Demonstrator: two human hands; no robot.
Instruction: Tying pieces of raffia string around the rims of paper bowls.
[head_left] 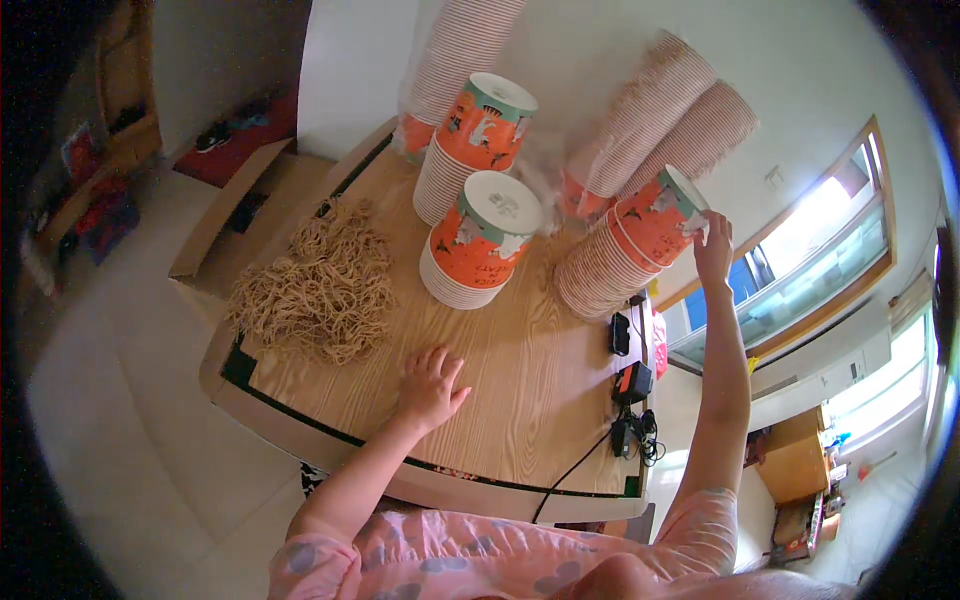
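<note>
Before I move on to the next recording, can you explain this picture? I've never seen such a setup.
There is no machine here, just a person's two bare hands. The single picture comes from the left of two head-worn fisheye cameras looking down, so straight edges bend. On the wooden tabletop are a tangle of tan string, orange-and-green cup stacks in the middle, and black cables by the right edge. The left hand is spread at the tabletop, holding nothing. The right hand is at the upper end of the right-hand cup stack; I can't tell how firm its grip is.
</note>
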